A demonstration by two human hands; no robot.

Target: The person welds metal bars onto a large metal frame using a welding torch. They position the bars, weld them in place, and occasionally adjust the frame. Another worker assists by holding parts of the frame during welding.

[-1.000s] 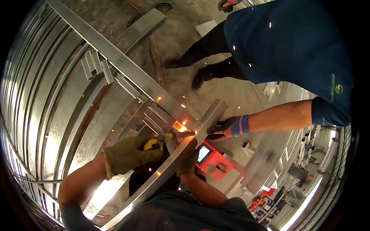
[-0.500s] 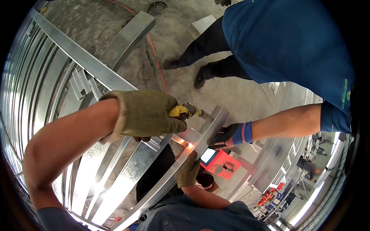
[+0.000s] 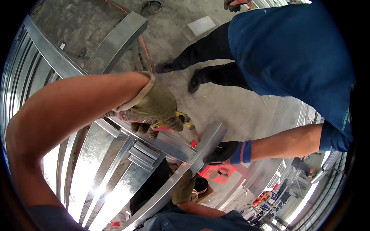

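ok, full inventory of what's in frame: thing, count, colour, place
metal channel: one, silver, slanting from lower centre up to the right
metal frame: one, silver studs and rails, filling the left side
handheld tool: one, yellow and red, mostly hidden in the left hand
red machine: one, on the floor under the channel
cable: one, orange, across the concrete floor
co-worker: one, blue shirt, dark trousers, top right
co-worker's hand: one, black glove, blue cuff, on the channel's right edge
left hand: tan glove, grips the tool
right hand: tan glove, holds the channel from below
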